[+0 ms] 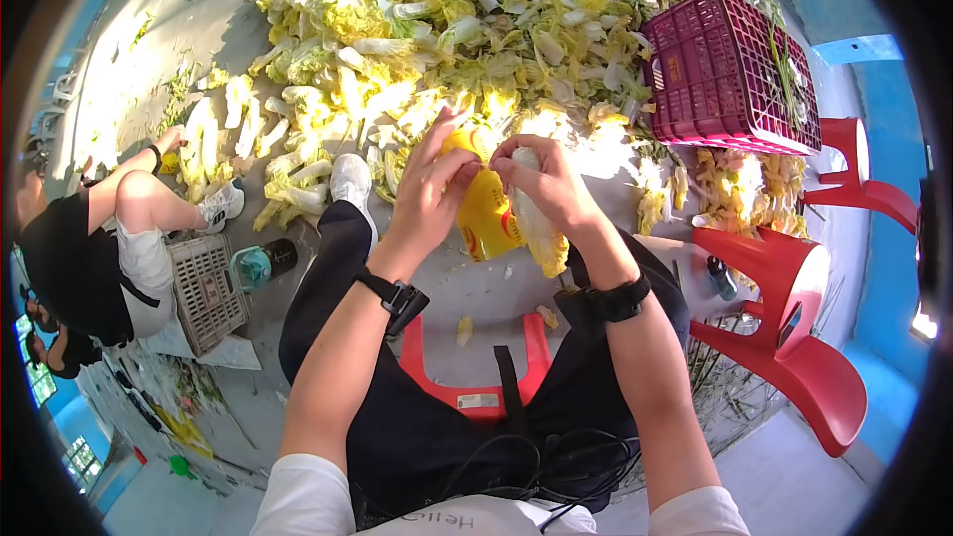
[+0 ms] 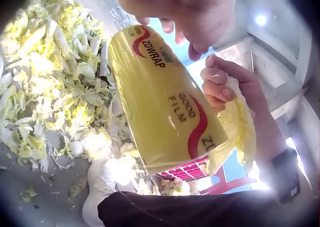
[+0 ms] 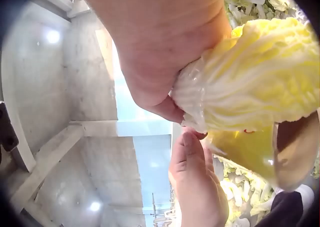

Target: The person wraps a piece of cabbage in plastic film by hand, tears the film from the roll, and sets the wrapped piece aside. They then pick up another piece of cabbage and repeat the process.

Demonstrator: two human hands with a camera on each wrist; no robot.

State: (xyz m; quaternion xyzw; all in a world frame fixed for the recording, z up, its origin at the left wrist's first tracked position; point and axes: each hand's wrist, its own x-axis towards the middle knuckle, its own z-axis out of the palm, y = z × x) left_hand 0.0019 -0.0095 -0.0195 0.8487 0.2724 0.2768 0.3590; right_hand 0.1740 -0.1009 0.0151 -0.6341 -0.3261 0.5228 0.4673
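A yellow roll of cling film (image 1: 486, 216) marked ZDWRAP GOOD FILM hangs between my hands; its brown cardboard core (image 3: 299, 149) shows in the right wrist view. My right hand (image 1: 558, 187) grips the pale stem end of a small, trimmed napa cabbage (image 3: 260, 77), whose yellow leaves point down along the roll. Clear film (image 3: 192, 94) wrinkles around that stem end. My left hand (image 1: 429, 189) is on the other side of the roll, its thumb and forefinger pinching the film close to the right fingertips. The other left fingers are spread in the head view.
A big heap of cabbage leaves (image 1: 437, 30) covers the floor ahead. At right stand a magenta crate (image 1: 730, 74) and red plastic chairs (image 1: 764, 288). Another person (image 1: 74, 258) sits at left beside a grey crate (image 1: 208, 288). A red stool (image 1: 481, 397) is beneath me.
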